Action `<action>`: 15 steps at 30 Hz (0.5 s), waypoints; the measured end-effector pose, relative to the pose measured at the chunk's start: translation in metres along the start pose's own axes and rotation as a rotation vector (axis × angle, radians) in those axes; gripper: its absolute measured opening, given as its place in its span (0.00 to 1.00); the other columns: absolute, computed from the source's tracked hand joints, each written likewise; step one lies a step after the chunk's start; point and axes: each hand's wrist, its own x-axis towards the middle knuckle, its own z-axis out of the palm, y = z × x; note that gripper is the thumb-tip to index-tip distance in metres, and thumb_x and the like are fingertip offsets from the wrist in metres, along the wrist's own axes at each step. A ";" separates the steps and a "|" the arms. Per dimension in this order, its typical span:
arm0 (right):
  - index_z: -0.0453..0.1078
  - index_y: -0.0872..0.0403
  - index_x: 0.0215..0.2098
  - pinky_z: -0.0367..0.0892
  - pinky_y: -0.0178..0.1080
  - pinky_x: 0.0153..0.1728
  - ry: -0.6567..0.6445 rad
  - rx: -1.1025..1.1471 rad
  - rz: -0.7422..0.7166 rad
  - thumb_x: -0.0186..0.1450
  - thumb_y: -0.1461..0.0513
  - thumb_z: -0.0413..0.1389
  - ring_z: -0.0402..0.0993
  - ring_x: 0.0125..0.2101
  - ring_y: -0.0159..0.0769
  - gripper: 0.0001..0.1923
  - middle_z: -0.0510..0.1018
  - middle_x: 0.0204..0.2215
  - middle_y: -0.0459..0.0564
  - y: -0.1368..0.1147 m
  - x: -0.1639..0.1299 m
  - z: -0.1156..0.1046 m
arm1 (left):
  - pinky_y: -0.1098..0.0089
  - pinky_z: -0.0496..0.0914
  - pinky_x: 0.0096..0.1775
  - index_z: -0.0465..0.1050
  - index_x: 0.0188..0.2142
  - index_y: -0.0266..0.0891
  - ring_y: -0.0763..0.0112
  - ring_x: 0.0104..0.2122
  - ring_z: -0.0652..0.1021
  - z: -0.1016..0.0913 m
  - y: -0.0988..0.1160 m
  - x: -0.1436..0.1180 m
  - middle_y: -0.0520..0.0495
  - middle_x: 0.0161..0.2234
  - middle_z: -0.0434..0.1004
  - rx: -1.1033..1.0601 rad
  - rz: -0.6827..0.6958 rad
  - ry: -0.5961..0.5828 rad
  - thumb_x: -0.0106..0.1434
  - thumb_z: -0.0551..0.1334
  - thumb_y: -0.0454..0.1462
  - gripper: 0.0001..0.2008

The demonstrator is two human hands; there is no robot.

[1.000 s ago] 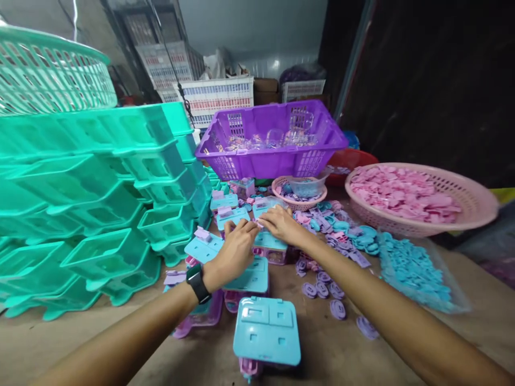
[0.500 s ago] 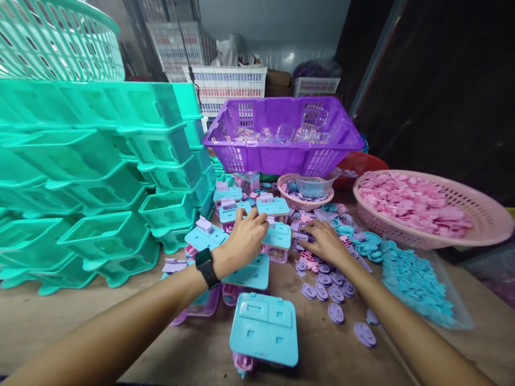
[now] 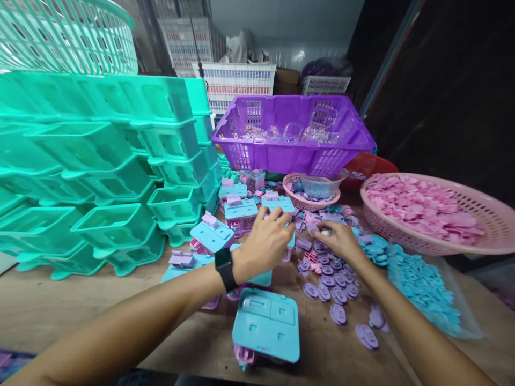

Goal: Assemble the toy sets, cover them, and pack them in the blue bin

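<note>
Currently left hand [image 3: 263,244] is gripping a flat blue plastic box lid [image 3: 286,236], lying level; right hand [image 3: 338,239] is pinching a small purple plastic piece [image 3: 311,229], its long axis unclear.

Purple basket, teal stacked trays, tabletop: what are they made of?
Purple basket: looks like moulded plastic, slightly glossy; slotted lattice walls and uniform colour. Teal stacked trays: likely thin translucent plastic, glossy; light shows through the walls and the shapes nest. Tabletop: probably wood or board, matte brown and scuffed; cannot tell which.
</note>
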 end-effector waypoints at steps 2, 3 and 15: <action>0.78 0.53 0.30 0.70 0.45 0.34 0.043 0.142 0.062 0.55 0.39 0.62 0.77 0.30 0.45 0.26 0.82 0.28 0.52 -0.005 -0.003 -0.008 | 0.53 0.66 0.50 0.76 0.44 0.33 0.51 0.50 0.72 0.002 0.009 0.010 0.36 0.47 0.77 -0.158 0.003 -0.003 0.66 0.57 0.28 0.11; 0.78 0.53 0.31 0.71 0.44 0.32 0.044 0.216 0.089 0.53 0.36 0.62 0.77 0.28 0.44 0.29 0.81 0.27 0.52 -0.010 -0.006 -0.013 | 0.54 0.68 0.50 0.75 0.47 0.32 0.51 0.50 0.73 0.003 0.012 0.015 0.36 0.48 0.77 -0.266 -0.032 0.010 0.66 0.57 0.28 0.12; 0.79 0.50 0.30 0.73 0.38 0.28 -0.174 1.044 0.325 0.50 0.46 0.73 0.75 0.25 0.37 0.20 0.80 0.23 0.47 -0.085 -0.055 -0.024 | 0.66 0.75 0.44 0.78 0.48 0.36 0.65 0.40 0.81 0.000 0.018 -0.005 0.42 0.47 0.82 -1.226 -0.265 0.164 0.58 0.70 0.30 0.17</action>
